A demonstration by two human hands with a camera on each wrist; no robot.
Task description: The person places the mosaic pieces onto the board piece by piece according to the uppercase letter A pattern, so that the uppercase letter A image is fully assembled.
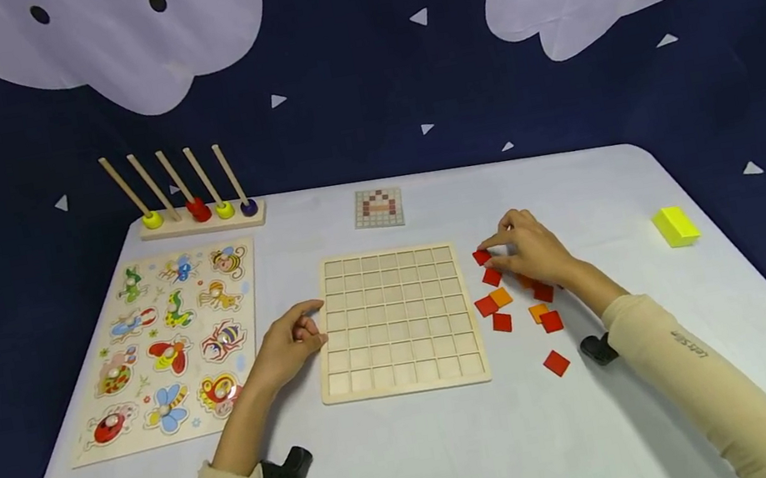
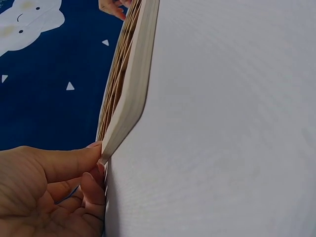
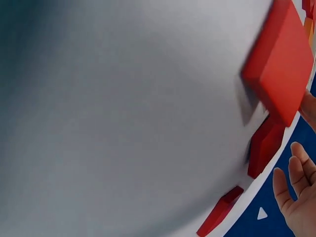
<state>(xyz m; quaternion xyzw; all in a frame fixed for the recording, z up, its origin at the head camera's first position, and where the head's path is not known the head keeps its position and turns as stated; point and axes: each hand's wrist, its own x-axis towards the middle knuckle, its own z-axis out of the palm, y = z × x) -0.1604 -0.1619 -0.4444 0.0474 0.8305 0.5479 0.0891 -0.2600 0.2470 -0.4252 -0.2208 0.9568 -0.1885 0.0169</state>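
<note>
A square wooden grid board (image 1: 397,321) with bare compartments lies mid-table. My left hand (image 1: 289,346) holds its left edge with thumb and index finger, the other fingers curled. In the left wrist view, the thumb (image 2: 74,163) presses against the board's pale rim (image 2: 136,89). Over the scattered tiles to the board's right is my right hand (image 1: 529,248). Its thumb and index finger are parted beside a red square tile (image 1: 482,257). In the right wrist view, the fingers (image 3: 296,180) look extended behind red tiles (image 3: 281,64). Orange tiles (image 1: 500,297) lie among the red ones, some hidden under the hand.
Behind the board lies a small pixel-pattern card (image 1: 378,208). An insect peg puzzle (image 1: 169,347) sits at left, with a wooden peg stacker (image 1: 202,226) carrying coloured beads behind it. A yellow block (image 1: 676,226) stands near the right table edge.
</note>
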